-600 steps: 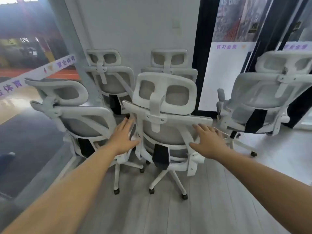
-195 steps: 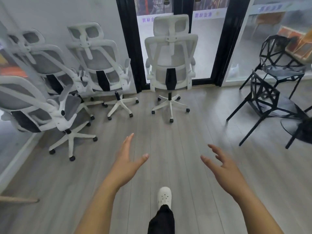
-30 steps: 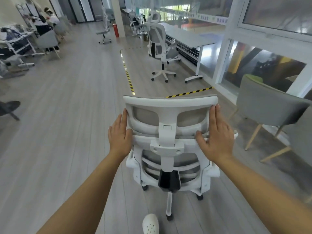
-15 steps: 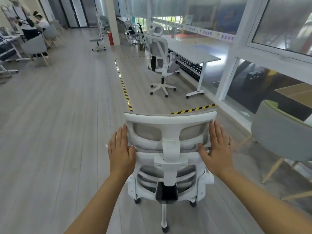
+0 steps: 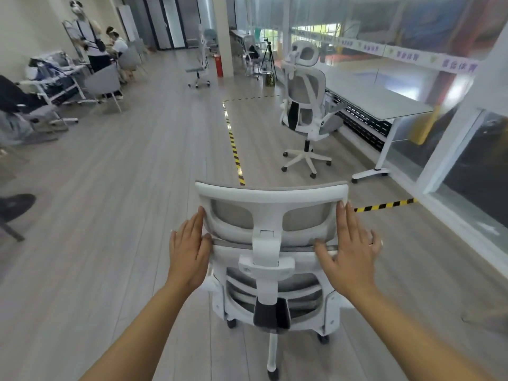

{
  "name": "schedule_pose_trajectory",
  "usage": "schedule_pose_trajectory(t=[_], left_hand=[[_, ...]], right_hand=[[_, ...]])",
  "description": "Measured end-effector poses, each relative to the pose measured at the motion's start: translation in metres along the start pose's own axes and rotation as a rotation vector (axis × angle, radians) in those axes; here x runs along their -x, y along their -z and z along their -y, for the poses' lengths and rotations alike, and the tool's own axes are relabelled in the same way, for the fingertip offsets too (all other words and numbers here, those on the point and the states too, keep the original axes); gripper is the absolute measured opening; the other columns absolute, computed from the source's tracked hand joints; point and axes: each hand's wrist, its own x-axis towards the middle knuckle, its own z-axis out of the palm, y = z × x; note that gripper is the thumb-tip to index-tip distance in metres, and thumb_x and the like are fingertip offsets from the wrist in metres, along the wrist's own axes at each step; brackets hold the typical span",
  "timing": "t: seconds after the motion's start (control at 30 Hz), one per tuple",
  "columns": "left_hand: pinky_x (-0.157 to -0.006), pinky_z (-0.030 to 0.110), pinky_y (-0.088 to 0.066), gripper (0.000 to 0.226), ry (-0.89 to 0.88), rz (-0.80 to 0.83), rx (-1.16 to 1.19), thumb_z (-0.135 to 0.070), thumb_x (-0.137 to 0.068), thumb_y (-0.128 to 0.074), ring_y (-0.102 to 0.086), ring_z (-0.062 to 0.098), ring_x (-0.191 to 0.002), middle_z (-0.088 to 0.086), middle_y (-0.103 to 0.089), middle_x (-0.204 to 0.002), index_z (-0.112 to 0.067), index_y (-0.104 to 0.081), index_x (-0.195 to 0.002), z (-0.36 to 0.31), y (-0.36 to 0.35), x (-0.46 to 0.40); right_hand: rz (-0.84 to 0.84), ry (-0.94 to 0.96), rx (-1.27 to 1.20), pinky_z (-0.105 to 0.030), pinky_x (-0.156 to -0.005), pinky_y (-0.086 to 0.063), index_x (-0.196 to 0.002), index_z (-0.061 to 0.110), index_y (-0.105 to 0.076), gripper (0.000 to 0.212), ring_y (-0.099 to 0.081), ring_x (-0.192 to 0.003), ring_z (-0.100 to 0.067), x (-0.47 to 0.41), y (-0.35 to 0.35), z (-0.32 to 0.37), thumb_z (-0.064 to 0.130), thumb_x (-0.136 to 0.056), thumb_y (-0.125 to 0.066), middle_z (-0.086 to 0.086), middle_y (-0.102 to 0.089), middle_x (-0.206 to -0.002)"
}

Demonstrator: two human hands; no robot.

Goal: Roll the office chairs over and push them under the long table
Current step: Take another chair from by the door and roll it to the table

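Note:
A white office chair (image 5: pixel 270 198) with grey mesh stands right in front of me, its back toward me. My left hand (image 5: pixel 189 248) holds the left side of its headrest and back, my right hand (image 5: pixel 347 248) the right side, fingers stretched upward along the frame. Ahead on the right runs the long white table (image 5: pixel 379 97) beside the glass wall. A second white office chair (image 5: pixel 306 105) stands at the table's near end, turned partly toward it, its seat outside the tabletop.
Yellow-black floor tape (image 5: pixel 233 144) runs ahead and turns right toward the glass wall (image 5: pixel 467 160). A tripod (image 5: pixel 268 60), a red extinguisher (image 5: pixel 219 64) and a pillar stand farther on. People and grey chairs (image 5: pixel 103 81) sit at the far left.
The chair and I have rolled forward along the floor. The table and the second chair are nearer, and the grey armchair on the right has dropped out of view. My hands keep their hold.

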Motion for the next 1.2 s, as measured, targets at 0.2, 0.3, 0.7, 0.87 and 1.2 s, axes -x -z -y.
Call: schedule_pose_trajectory(t=[0.2,0.3,0.7,0.87,1.2], left_hand=[[-0.122,0.043,0.002,0.057,0.057,0.034,-0.033,-0.051,-0.093,-0.01,-0.011,0.02,-0.151,-0.001,-0.022,-0.163,-0.045,0.007,-0.147,0.055,-0.007,-0.158],[-0.122,0.047,-0.001,0.062,0.029,-0.015,-0.021,-0.058,-0.092,-0.008,-0.013,0.02,-0.15,0.0,-0.024,-0.162,-0.042,0.003,-0.151,0.086,-0.016,-0.237],[-0.12,0.046,0.005,0.075,-0.002,0.041,-0.01,-0.071,-0.084,-0.014,-0.007,0.022,-0.15,-0.002,-0.022,-0.162,-0.046,0.004,-0.152,0.19,-0.033,-0.545],[-0.121,0.047,0.003,0.075,-0.038,0.032,-0.016,-0.072,-0.086,-0.016,-0.012,0.023,-0.149,-0.001,-0.028,-0.159,-0.043,0.001,-0.154,0.24,-0.044,-0.674],[-0.122,0.048,-0.003,0.072,-0.069,-0.002,0.051,-0.076,-0.089,-0.019,-0.019,0.022,-0.148,-0.002,-0.035,-0.155,-0.046,-0.007,-0.153,0.32,-0.081,-0.93]], right_hand=[[0.041,0.055,0.011,-0.057,-0.114,-0.009,-0.155,0.04,0.001,0.075,-0.026,-0.145,-0.025,-0.142,-0.074,0.032,0.066,-0.091,-0.027,0.003,0.001,-0.164],[0.052,0.06,0.019,-0.055,-0.115,-0.005,-0.154,0.045,-0.001,0.071,-0.026,-0.144,-0.026,-0.216,-0.111,0.047,0.067,-0.091,-0.026,0.007,0.006,-0.164],[0.246,0.04,0.111,-0.05,-0.119,0.005,-0.146,0.057,-0.006,0.088,-0.008,-0.149,-0.017,-0.493,-0.243,0.105,0.096,-0.068,-0.021,0.015,0.033,-0.155],[0.217,0.043,0.064,-0.05,-0.118,0.008,-0.139,0.067,-0.003,0.075,-0.002,-0.15,-0.014,-0.604,-0.308,0.129,0.092,-0.073,-0.029,0.018,0.031,-0.156],[0.161,0.075,0.05,-0.052,-0.118,0.01,-0.146,0.06,-0.009,0.074,0.009,-0.148,-0.008,-0.824,-0.429,0.157,0.083,-0.081,-0.034,0.015,0.029,-0.158]])
